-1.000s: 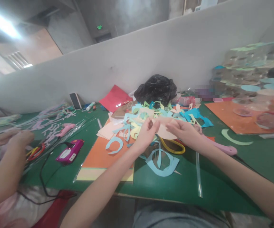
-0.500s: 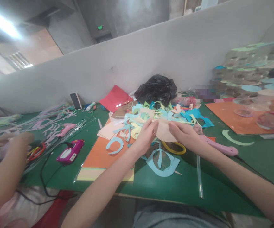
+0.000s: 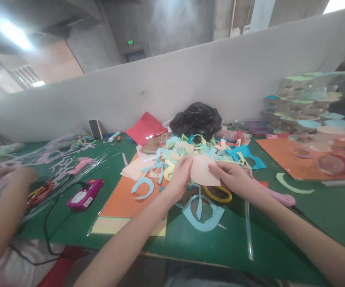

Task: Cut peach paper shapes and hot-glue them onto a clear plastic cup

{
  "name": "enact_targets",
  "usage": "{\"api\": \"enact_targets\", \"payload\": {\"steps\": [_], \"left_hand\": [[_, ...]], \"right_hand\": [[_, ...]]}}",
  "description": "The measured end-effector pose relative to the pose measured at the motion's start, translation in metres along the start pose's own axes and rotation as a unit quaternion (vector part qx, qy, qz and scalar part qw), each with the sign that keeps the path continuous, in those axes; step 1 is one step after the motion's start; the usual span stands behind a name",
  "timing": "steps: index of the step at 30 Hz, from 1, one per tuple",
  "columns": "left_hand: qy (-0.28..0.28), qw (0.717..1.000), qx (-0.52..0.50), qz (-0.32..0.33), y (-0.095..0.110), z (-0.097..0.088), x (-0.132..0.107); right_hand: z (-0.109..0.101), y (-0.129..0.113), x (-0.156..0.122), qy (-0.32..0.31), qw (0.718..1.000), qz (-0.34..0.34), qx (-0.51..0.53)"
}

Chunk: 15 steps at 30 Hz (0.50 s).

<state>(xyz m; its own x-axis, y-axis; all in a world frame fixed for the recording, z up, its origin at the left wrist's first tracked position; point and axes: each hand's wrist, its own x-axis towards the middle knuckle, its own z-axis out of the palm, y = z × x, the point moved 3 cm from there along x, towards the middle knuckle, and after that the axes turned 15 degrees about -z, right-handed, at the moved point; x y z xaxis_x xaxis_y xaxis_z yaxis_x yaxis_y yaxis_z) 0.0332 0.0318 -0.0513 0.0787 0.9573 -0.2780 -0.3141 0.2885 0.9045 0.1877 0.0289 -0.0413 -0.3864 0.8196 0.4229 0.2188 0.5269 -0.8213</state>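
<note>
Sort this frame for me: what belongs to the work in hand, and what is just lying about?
In hand: peach paper piece, held between left hand and right hand.
Lying about: black bag, phone, red sheet, magenta device, blue paper offcut.

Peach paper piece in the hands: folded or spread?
Spread: the peach paper piece shows one flat face between left hand and right hand.

Ceiling lights blow out to white glare in the upper left. The green table is softly, evenly lit, with faint shadows under the left hand and right hand; the peach paper they pinch is sharpest. Wide-angle bending curves the partition. A co-worker's arm at the table's left edge and clear stacks at its right edge smear.
</note>
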Motion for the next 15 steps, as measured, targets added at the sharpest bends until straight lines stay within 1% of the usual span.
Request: {"api": "enact_targets", "payload": {"steps": [2, 4, 7, 8, 9, 11, 12, 15], "left_hand": [[0.022, 1.0, 0.001, 0.018, -0.001, -0.005, 0.005], [0.048, 0.998, 0.005, 0.037, -0.002, -0.011, 0.01], [0.096, 0.992, 0.035, 0.074, -0.002, -0.017, 0.014], [0.109, 0.989, 0.051, 0.087, -0.001, -0.017, 0.014], [0.117, 0.986, 0.065, 0.099, 0.0, -0.016, 0.014], [0.117, 0.982, 0.091, 0.114, 0.002, -0.012, 0.011], [0.112, 0.981, 0.101, 0.12, 0.003, -0.009, 0.009], [0.093, 0.98, 0.118, 0.131, 0.005, -0.001, 0.001]], "right_hand": [[-0.007, 0.001, 0.002, 0.015, 1.0, 0.004, -0.004], [-0.021, 0.002, 0.006, 0.033, 0.999, 0.016, -0.037], [-0.056, 0.004, 0.02, 0.057, 0.985, 0.006, -0.164], [-0.069, 0.005, 0.028, 0.067, 0.973, -0.012, -0.221], [-0.082, 0.008, 0.038, 0.062, 0.957, -0.02, -0.283], [-0.104, 0.021, 0.06, 0.04, 0.922, -0.003, -0.384], [-0.113, 0.03, 0.072, 0.019, 0.908, 0.025, -0.417], [-0.131, 0.061, 0.107, 0.008, 0.901, 0.057, -0.429]]}}
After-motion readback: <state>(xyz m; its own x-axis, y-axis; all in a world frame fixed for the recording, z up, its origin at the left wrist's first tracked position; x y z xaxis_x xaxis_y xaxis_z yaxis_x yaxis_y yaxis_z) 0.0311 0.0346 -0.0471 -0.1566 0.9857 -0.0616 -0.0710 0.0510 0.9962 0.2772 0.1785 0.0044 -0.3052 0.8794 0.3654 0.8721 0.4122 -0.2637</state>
